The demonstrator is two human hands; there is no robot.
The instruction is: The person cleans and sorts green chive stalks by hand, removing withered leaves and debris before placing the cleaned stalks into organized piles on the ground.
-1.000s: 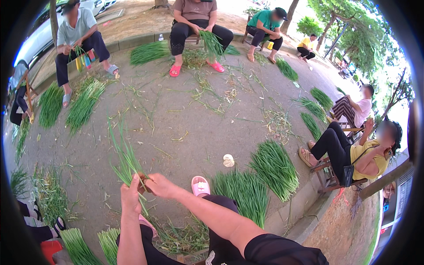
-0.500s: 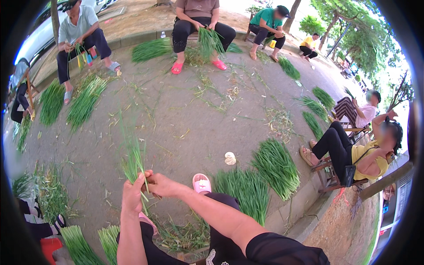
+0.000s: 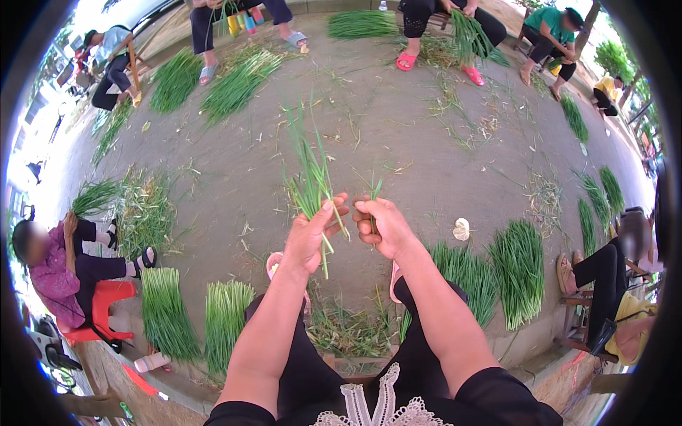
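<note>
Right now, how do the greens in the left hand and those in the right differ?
The bunch in the left hand is thicker; the wisp in the right hand has few blades. The bunch reaches farther up the picture; the wisp ends lower. Both are green.

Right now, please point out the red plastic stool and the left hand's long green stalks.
Red plastic stool (image 3: 109, 294), head view: its seat.
Long green stalks (image 3: 307, 194), head view: leafy middle of the bunch.
</note>
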